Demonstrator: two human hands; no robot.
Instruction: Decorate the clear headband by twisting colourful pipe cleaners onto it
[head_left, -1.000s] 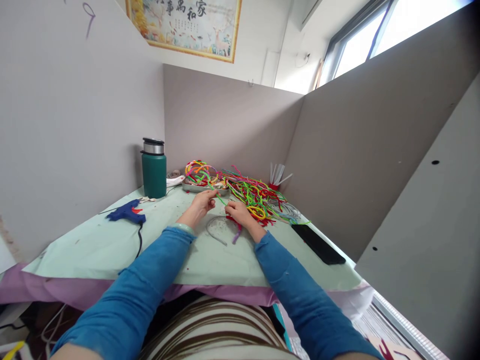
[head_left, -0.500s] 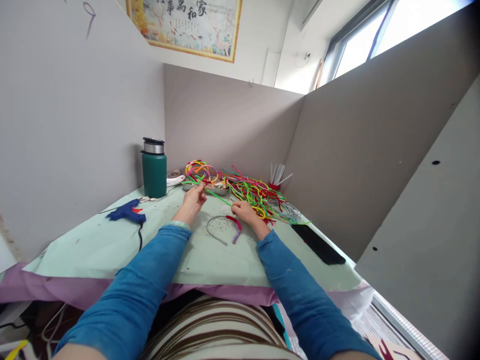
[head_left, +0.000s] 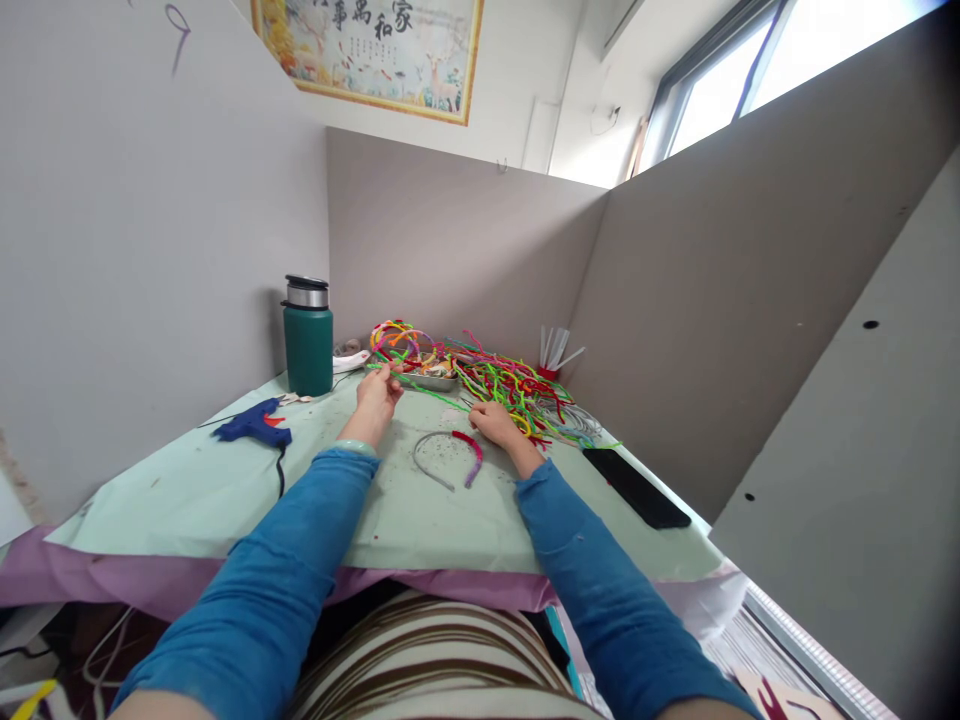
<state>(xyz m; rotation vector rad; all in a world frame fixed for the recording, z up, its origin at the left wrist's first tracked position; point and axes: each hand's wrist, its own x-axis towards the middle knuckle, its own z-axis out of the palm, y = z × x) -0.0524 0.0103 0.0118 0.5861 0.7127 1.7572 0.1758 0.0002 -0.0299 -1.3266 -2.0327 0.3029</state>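
Note:
A green pipe cleaner (head_left: pixel 431 392) stretches in a nearly straight line between my two hands, above the table. My left hand (head_left: pixel 379 396) pinches it toward its left part, and a short length sticks out past the fingers. Closed on its other end is my right hand (head_left: pixel 492 423), lower and to the right. Just below, a headband (head_left: pixel 429 466) lies on the tabletop; its left side is bare grey, while its top right is wrapped in red and its right end in purple.
Behind my hands are a metal tray (head_left: pixel 439 384) with colourful pieces and a heap of pipe cleaners (head_left: pixel 517 385). To the left stand a green bottle (head_left: pixel 308 345) and a blue glue gun (head_left: pixel 255 424) with its cord. A black phone-like slab (head_left: pixel 637 488) lies at right.
My left hand has moved slightly left, and my right hand a little to the right, so more of the green pipe cleaner shows between them. The headband has stayed put.

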